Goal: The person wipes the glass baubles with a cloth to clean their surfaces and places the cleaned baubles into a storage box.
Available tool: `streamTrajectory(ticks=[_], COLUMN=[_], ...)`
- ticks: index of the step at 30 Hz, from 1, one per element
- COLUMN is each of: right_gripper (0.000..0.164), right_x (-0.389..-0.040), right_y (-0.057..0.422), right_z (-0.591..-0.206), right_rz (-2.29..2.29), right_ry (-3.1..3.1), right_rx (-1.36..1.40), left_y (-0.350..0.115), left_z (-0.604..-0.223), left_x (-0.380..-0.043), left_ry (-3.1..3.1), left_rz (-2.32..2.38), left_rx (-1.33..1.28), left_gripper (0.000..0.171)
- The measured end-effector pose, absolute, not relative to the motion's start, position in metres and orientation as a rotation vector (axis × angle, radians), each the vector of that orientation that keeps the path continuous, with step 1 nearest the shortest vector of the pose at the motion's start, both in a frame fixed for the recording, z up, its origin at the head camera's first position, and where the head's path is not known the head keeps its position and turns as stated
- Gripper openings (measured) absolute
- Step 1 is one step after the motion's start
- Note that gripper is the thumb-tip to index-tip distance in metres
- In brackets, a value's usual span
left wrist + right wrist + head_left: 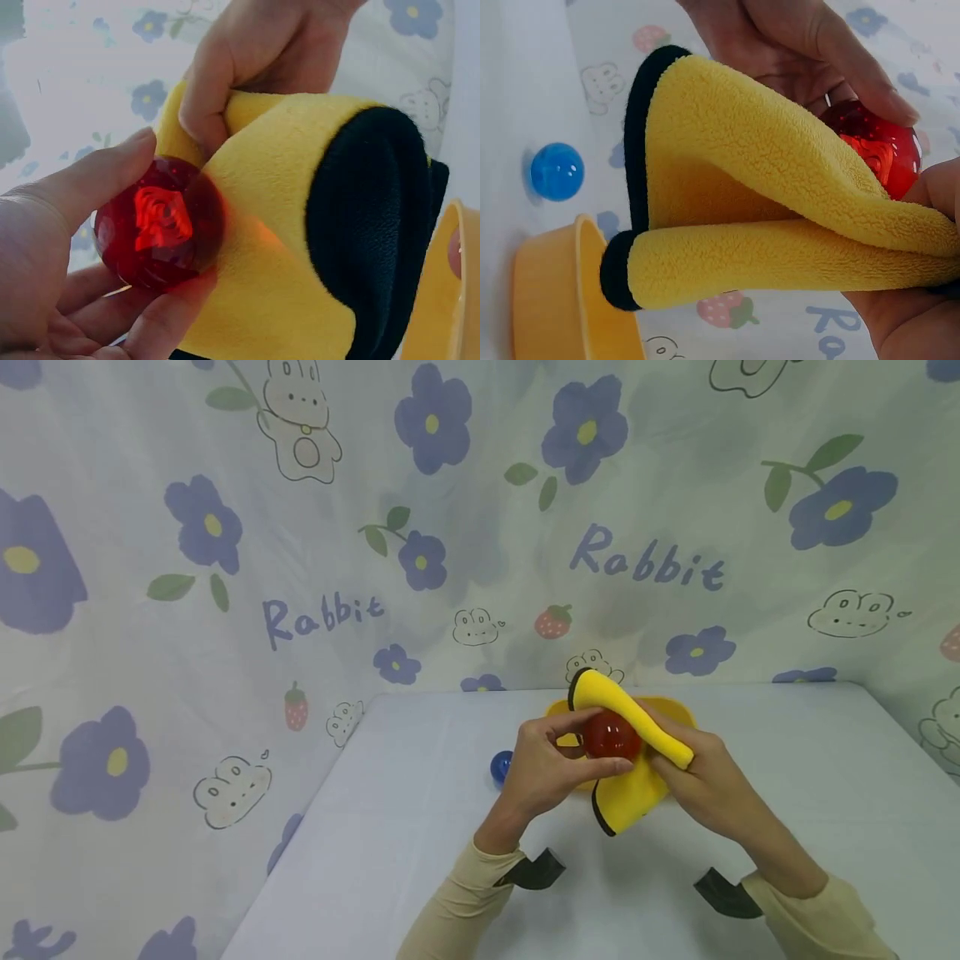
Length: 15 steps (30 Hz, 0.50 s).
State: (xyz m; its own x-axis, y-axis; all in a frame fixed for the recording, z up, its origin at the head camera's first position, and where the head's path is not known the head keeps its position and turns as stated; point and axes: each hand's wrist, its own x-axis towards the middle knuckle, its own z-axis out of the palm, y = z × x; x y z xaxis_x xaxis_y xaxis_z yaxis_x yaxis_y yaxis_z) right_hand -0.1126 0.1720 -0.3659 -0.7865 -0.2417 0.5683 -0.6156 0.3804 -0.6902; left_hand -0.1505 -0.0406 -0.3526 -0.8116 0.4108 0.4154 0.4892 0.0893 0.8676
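A see-through red ball is pinched between the thumb and fingers of my left hand. My right hand grips a yellow cloth with black edging, folded over and hanging down on both sides. In the left wrist view the cloth lies right against the ball's side. Both hands are raised in front of a yellow container, which they partly hide. A blue ball rests on the table to the left of the container.
The white table runs back to a hanging fabric printed with flowers and rabbits. Inside the container, a pinkish round thing shows at the edge of the left wrist view. Dark bands sit at the wrists.
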Motion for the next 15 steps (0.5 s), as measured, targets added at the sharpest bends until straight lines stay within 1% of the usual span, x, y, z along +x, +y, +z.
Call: streamTrajectory(ticks=[5,12,15], right_gripper=[0.051,0.033,0.033], right_x=[-0.1118,-0.1108,-0.1096], right_y=[0.1694,0.1637,0.1622], right_z=[-0.3677,-0.3688,-0.3685], right_rz=[1.436,1.491,1.497], right_ry=[-2.295,-2.311,-2.330], right_rx=[0.697,0.653,0.637], left_y=[-0.0419,-0.0425,-0.0432], left_z=[-0.3514,-0.3528,-0.3539], left_x=[-0.1517,-0.1560,-0.1581], left_ry=[-2.204,-2.110,-2.093], left_rz=[-1.881,-1.877,-1.888], left_rx=[-0.952,-0.922,-0.886], left_gripper=[0.051,0.053,0.056])
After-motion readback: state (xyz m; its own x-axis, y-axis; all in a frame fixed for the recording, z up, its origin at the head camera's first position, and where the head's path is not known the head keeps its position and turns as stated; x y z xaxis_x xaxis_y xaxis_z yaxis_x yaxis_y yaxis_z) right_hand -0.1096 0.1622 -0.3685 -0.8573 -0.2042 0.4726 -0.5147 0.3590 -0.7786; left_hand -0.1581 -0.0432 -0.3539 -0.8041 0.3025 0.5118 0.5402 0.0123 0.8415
